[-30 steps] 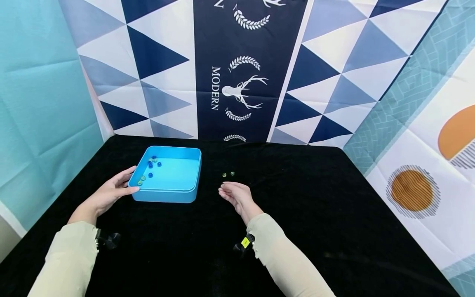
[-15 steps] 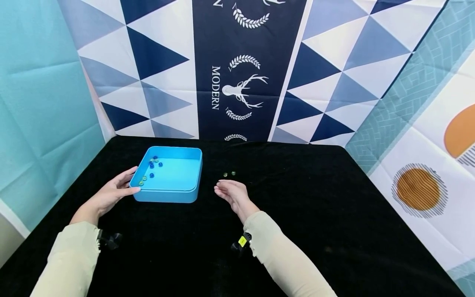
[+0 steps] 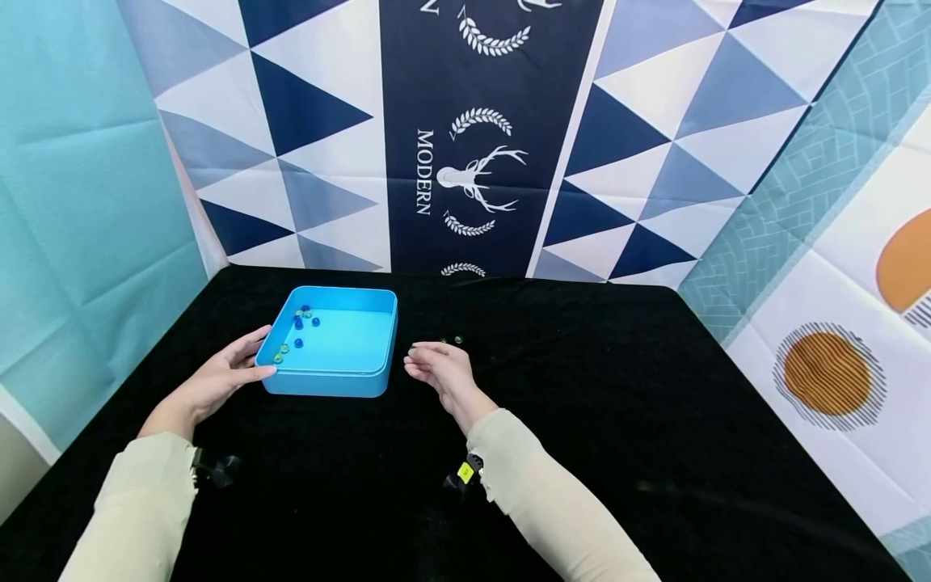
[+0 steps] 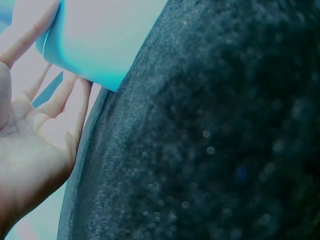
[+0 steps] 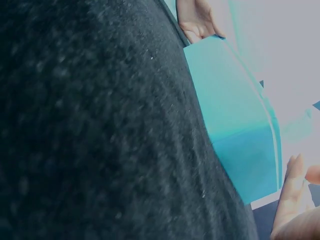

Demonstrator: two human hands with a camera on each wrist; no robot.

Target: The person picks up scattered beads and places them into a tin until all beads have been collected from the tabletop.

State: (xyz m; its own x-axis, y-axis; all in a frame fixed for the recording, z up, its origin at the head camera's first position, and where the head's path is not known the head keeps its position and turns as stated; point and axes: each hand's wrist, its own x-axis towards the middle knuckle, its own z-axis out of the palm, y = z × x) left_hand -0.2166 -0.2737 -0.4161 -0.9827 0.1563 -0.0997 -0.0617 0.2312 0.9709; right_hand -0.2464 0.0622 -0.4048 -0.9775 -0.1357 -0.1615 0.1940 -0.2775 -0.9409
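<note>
A shallow blue box (image 3: 330, 385) sits on the black cloth, left of centre. My left hand (image 3: 211, 383) holds its left side, thumb at the near rim and fingers along the outer wall. Several dark blue marbles and pale green marbles (image 3: 284, 348) lie inside, toward the left. My right hand (image 3: 445, 378) is just right of the box, thumb and fingertips together, a small greenish marble (image 3: 411, 350) showing faintly at their tips. Behind that hand, a green marble (image 3: 459, 339) lies on the cloth, with another partly hidden by the knuckles.
Black cloth (image 3: 582, 420) covers the table. Patterned fabric (image 3: 473, 162) hangs behind its far edge, with a light blue sheet (image 3: 87, 202) on the left and another printed cloth on the right.
My right hand has moved left, away from the two marbles on the cloth and toward the box. The left hand stays on the box, which stands as before.
</note>
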